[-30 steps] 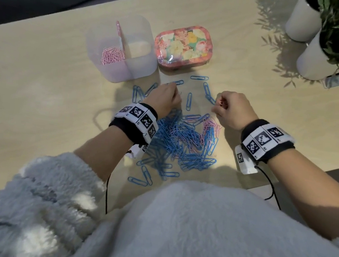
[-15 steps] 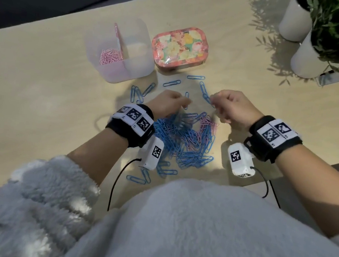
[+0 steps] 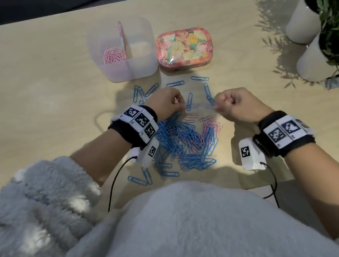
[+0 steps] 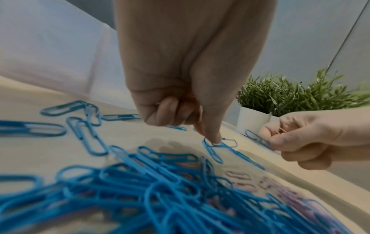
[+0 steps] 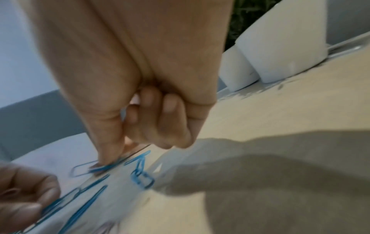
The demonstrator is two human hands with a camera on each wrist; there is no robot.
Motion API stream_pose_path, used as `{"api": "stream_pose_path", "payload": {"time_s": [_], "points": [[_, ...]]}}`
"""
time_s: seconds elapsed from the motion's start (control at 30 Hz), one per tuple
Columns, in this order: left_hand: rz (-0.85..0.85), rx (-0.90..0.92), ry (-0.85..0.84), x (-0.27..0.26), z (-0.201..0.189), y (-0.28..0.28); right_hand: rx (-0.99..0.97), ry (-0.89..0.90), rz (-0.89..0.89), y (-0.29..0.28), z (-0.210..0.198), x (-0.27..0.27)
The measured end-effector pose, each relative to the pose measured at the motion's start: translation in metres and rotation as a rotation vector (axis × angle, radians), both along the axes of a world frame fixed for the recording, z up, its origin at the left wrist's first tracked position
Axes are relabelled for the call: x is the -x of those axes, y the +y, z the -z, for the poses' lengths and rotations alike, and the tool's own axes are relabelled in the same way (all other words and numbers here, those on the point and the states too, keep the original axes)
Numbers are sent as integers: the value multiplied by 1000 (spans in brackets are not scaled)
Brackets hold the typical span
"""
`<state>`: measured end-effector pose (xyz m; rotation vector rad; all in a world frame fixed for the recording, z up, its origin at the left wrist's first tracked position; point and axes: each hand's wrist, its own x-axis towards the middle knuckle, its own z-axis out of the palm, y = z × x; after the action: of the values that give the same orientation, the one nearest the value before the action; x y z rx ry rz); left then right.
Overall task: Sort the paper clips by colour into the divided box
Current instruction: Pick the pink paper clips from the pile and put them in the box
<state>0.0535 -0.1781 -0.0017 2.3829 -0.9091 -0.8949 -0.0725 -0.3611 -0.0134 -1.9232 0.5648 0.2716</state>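
Observation:
A clear divided box stands at the back left, with pink clips in its left compartment. A heap of blue clips, with pink ones mixed in, lies between my wrists. My left hand has its fingers curled at the heap's far edge. In the left wrist view its thumb tip pinches a loose blue clip on the table. My right hand is a fist, its thumb pinching another blue clip.
A floral tin sits right of the box. Two white plant pots stand at the back right. Loose blue clips lie scattered between the tin and my hands, and a few more near the table's front edge.
My left hand has reached forward from the heap to a single blue clip. My right hand has lowered its thumb onto a blue clip beside it.

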Motion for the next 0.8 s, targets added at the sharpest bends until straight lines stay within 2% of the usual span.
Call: {"api": "stream_pose_path", "payload": {"time_s": [0.07, 0.23, 0.4, 0.5, 0.67, 0.8], "points": [[7, -8, -79, -3, -1, -5, 33, -28, 115, -10, 3, -1], [125, -7, -244, 8, -3, -9, 460, 46, 157, -4, 1, 4], [229, -60, -241, 19, 2, -9, 518, 208, -39, 33, -7, 20], [254, -90, -259, 21, 5, -12, 578, 242, -75, 47, -3, 19], [278, -121, -277, 23, 6, -13, 452, 230, -97, 48, 4, 1], [340, -100, -369, 27, 6, -9, 137, 90, -19, 32, -1, 1]]}}
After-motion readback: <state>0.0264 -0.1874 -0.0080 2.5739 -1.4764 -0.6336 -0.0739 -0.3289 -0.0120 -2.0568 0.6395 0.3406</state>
